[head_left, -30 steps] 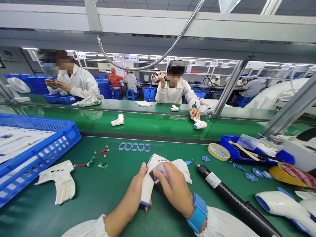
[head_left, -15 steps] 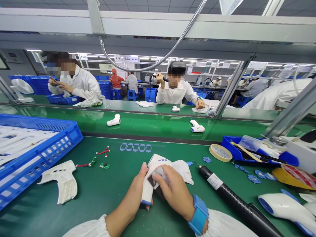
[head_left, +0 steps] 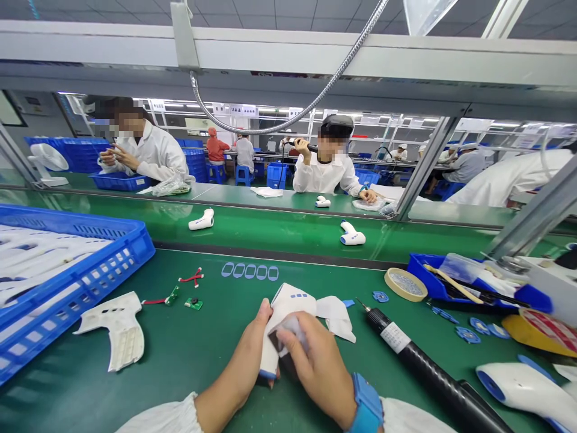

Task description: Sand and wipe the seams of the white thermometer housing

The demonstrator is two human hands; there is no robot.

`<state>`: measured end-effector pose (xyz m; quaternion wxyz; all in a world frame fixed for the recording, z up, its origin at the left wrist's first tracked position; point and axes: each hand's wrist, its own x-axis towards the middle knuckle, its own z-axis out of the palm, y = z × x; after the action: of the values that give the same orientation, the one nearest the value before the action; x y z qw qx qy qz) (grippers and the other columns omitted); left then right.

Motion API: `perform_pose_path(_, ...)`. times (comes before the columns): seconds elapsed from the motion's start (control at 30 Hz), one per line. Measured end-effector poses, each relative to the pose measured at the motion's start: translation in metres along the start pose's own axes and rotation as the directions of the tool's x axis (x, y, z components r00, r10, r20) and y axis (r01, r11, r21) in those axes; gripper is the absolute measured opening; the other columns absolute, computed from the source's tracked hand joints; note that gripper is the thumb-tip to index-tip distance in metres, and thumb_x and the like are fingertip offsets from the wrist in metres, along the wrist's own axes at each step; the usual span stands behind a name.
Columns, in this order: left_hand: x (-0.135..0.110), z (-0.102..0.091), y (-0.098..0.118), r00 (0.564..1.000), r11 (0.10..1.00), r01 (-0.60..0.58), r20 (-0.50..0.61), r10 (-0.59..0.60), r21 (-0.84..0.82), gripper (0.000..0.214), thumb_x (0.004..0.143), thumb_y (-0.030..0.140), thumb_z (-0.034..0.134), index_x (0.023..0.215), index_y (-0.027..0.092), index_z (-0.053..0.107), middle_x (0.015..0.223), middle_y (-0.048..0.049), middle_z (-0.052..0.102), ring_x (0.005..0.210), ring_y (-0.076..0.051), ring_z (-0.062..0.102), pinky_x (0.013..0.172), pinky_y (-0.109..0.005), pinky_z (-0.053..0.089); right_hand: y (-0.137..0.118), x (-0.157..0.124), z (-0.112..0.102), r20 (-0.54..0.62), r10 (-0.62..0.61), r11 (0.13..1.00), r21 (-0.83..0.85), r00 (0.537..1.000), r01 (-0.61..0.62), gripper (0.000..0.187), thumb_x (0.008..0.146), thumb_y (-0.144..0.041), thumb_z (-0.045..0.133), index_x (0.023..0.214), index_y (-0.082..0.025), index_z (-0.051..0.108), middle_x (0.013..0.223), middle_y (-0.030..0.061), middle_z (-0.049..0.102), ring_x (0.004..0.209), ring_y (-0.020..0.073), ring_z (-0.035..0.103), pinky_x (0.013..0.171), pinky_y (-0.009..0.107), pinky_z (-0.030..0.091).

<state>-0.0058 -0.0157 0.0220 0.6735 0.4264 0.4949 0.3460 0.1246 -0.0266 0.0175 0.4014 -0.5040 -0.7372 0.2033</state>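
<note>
My left hand (head_left: 246, 355) grips the white and blue body of a thermometer gun (head_left: 293, 300) by its handle, low over the green bench. In my right hand (head_left: 322, 367) a crumpled greyish-white wipe (head_left: 295, 328) is pinched and pressed against the gun's side. A dark patch shows by my thumb; what it is I cannot tell. Behind the gun lies a white piece of paper or cloth (head_left: 338, 319). An open white shell half (head_left: 118, 328) rests to the left, beside small green circuit boards (head_left: 193, 304) with red wires (head_left: 193, 278).
A blue crate (head_left: 112, 252) of white shells stands at left. Right of my hands lie a black electric screwdriver (head_left: 419, 361), a tape ring (head_left: 406, 284), a blue parts bin (head_left: 536, 297) and another gun (head_left: 518, 385). Beyond runs a green conveyor belt (head_left: 270, 231); co-workers sit opposite.
The guns on the conveyor belt have shifted left. My right hand and the wipe have moved only slightly against the gun, and the view has turned a little.
</note>
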Motion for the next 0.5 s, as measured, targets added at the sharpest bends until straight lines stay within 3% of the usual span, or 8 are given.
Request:
perform_pose_path(0.2,-0.0012,-0.0011,0.0006,0.999,0.999,0.046,-0.018,-0.046,-0.028,0.079,0.069,0.075,0.027,0.116,0.013,0.041,0.046,0.0034,0.046,0.039,-0.015,0.049,0.030,-0.019,0.034,0.0002,0.0031,-0.0017,-0.043,0.022,0.999,-0.041,0.999,-0.024,0.017,0.088,-0.029,0.040,0.082,-0.019,0.053,0.078,0.0026,0.056,0.073,0.0178,0.050,0.064,0.027,0.036)
perform_pose_path(0.37,-0.0003,-0.0026,-0.0001,0.999,0.999,0.040,0.001,-0.040,-0.032,0.078,0.072,0.072,0.025,0.120,0.012,0.038,0.056,-0.0011,0.055,0.039,-0.012,0.048,0.031,-0.019,0.036,-0.0015,0.0017,-0.0016,0.013,-0.013,1.000,-0.006,1.000,0.013,0.018,0.088,-0.029,0.040,0.081,-0.020,0.053,0.078,0.0020,0.057,0.072,0.0166,0.051,0.064,0.026,0.037)
perform_pose_path(0.5,-0.0006,-0.0020,0.0007,0.999,0.998,0.054,-0.005,-0.054,-0.040,0.082,0.070,0.074,0.026,0.124,0.012,0.036,0.047,0.0028,0.048,0.039,-0.014,0.049,0.030,-0.019,0.035,-0.0003,0.0025,-0.0024,-0.053,-0.001,0.999,-0.052,0.999,-0.002,0.018,0.088,-0.030,0.040,0.082,-0.019,0.054,0.078,0.0031,0.057,0.073,0.0177,0.050,0.064,0.027,0.037)
